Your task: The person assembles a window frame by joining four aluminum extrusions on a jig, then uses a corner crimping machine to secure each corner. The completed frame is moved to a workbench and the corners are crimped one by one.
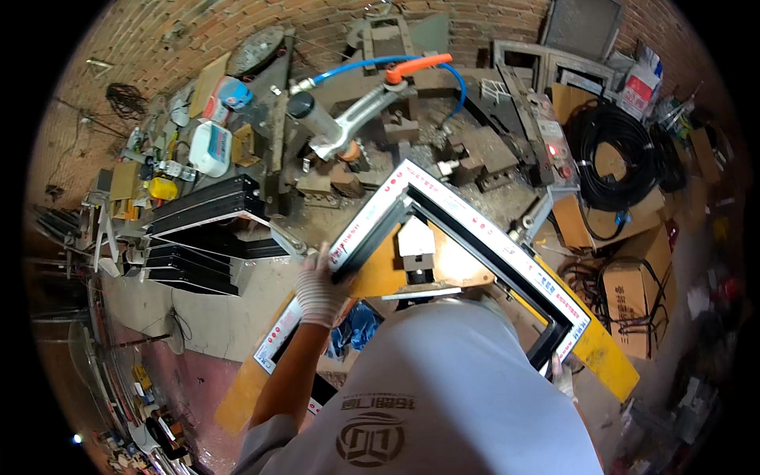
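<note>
A black window frame [475, 225] with white printed film along its faces lies across yellow support plates [606, 360]. One of its corners points away from me, into the middle of a corner machine. My left hand [320, 293], in a white striped glove, is closed around the frame's left side. At the frame's right corner is my right hand [563, 378], also gloved; its fingers bend against the frame edge, and my body hides part of it. Beyond the far corner stands a clamp arm [360, 119] with an orange lever [419, 67] and a blue hose.
Several black frames [202, 237] are stacked at my left. A white jug [210, 148] and small tools crowd the bench behind them. At the right lie a coil of black hose [613, 150] and a cardboard box [636, 297] with cables. A brick wall [332, 39] closes off the back.
</note>
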`<state>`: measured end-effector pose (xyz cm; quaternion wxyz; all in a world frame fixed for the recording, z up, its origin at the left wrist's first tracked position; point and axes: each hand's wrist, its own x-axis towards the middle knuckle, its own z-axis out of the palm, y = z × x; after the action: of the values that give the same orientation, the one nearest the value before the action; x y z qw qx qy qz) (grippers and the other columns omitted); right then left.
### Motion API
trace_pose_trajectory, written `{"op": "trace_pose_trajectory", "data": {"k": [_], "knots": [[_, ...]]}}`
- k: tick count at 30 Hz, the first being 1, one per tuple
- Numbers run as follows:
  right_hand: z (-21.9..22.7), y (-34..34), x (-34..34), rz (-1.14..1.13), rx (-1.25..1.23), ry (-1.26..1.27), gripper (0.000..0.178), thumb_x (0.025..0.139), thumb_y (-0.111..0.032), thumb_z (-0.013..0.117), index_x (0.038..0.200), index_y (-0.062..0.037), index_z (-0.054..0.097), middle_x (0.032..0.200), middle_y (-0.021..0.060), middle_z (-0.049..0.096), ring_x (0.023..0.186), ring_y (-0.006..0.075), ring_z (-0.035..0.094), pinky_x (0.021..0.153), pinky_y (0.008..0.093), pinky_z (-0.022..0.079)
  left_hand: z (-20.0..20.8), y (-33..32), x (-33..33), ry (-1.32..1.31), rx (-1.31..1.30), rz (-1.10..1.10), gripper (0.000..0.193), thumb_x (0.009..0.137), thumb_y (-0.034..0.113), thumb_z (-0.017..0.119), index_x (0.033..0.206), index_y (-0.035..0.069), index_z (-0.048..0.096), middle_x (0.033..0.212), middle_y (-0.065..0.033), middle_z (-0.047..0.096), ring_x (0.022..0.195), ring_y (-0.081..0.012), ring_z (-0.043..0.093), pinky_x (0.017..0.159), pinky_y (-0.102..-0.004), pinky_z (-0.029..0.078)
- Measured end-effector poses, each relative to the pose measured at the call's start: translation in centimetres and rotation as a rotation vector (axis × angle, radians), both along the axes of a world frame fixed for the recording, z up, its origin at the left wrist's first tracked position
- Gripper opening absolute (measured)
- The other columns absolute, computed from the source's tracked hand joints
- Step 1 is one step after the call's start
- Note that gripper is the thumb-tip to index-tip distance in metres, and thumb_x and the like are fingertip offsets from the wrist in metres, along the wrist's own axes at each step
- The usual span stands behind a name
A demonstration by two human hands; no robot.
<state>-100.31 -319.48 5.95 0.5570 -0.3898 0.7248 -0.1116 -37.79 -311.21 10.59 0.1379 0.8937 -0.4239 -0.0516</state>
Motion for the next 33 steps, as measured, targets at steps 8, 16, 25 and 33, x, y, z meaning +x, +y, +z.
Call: {"op": "trace_pose_trajectory", "data": {"k": [8,16,25,33], "knots": [[-6.4,-3.9,-2.8,-0.15,-0.363,0.021,0.055,0.098,-0.042,0.074,0.126,0.0043,0.065,0.11,0.0062,0.068,0.094,0.0155,0.063,0.079,0.0296,0.052,-0.8,14.7,-0.4,-0.036,0.382,0.283,0.143,0.048,0.029,0.102,0.166,0.014,0.021,0.153,-0.0231,0.048,0.125,-0.0456,0.055,0.105,-0.0528,0.047],[-3.8,-4.0,0.4,-0.244,-0.299,0.089,0.074,0.091,-0.057,0.077,0.129,0.0054,0.063,0.107,0.0071,0.068,0.09,0.0158,0.06,0.078,0.0306,0.051,-0.3,14.8,0.5,-0.057,0.573,0.265,0.141,0.051,0.033,0.1,0.166,0.016,0.021,0.14,-0.0206,0.055,0.12,-0.0433,0.055,0.103,-0.0516,0.047],[4.3,-7.3,7.7,0.16,-0.665,0.566,0.059,0.092,-0.018,0.078,0.139,0.0057,0.052,0.113,0.0222,0.066,0.108,0.0338,0.065,0.097,0.0428,0.053,-0.3,15.1,1.2,-0.081,0.217,-0.018,0.124,0.06,0.041,0.097,0.162,0.012,0.031,0.141,-0.0236,0.054,0.124,-0.0463,0.054,0.101,-0.0556,0.046],[7.9,-17.0,31.2,0.927,-1.148,0.368,0.067,0.085,-0.022,0.082,0.14,0.003,0.053,0.131,0.0233,0.061,0.126,0.0381,0.057,0.112,0.0489,0.044,-0.1,-6.4,-0.1,0.026,0.012,-0.131,0.076,0.083,0.039,0.084,0.142,0.002,0.053,0.118,-0.0227,0.066,0.108,-0.0383,0.066,0.091,-0.0486,0.053]]}}
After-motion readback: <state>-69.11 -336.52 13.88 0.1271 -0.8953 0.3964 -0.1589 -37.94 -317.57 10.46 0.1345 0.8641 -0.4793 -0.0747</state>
